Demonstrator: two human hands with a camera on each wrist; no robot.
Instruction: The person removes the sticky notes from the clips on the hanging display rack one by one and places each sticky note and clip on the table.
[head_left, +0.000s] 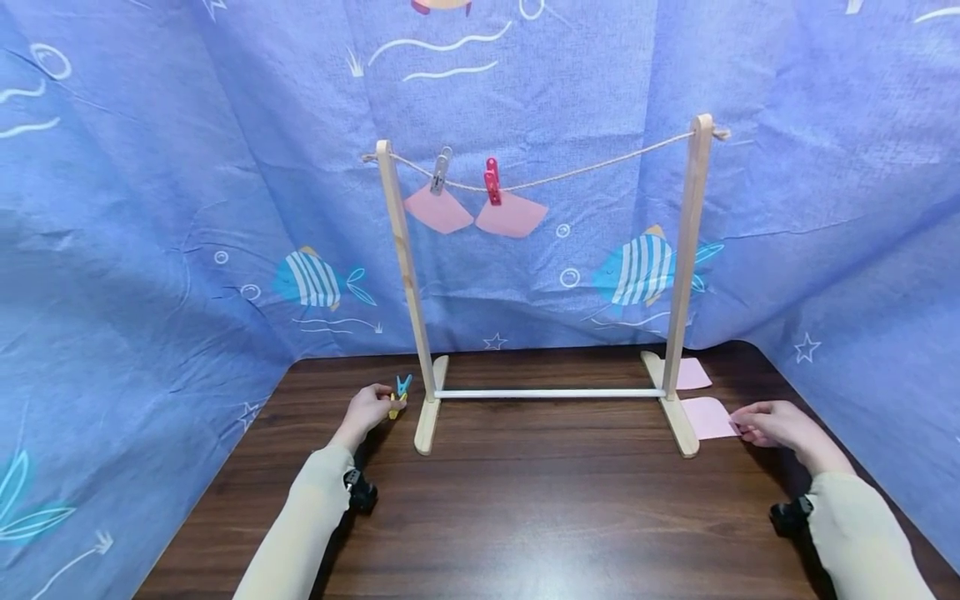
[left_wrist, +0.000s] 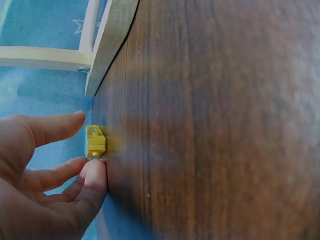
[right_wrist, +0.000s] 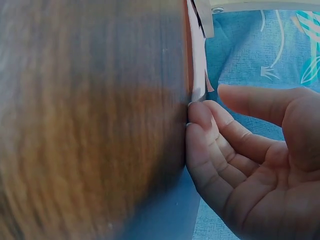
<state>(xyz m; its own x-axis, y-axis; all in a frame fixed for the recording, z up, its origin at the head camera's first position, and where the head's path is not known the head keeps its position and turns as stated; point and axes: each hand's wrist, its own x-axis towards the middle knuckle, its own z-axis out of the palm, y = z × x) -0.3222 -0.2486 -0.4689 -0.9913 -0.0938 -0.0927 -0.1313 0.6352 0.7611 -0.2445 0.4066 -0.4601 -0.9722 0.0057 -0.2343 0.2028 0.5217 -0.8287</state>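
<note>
At the table's left, my left hand [head_left: 369,408] reaches round a yellow clothespin [left_wrist: 95,142]. In the left wrist view its thumb and fingers stand on either side of the clothespin, the thumb apart from it and the fingertips close to or touching its lower end. A blue clothespin [head_left: 403,384] lies just beyond. Over on the right, my right hand [head_left: 776,423] is at the outer edge of a pink paper sheet [head_left: 707,418]. A gap shows between that thumb and the fingers, whose tips rest by the paper's edge. Another pink sheet [head_left: 692,374] lies behind it.
A wooden stand [head_left: 543,394] with two posts carries a sagging string [head_left: 592,170]. Two pink sheets hang from it, one by a grey clothespin [head_left: 441,172], the other by a red clothespin [head_left: 492,182]. A blue patterned cloth [head_left: 517,292] hangs behind the brown table [head_left: 540,500].
</note>
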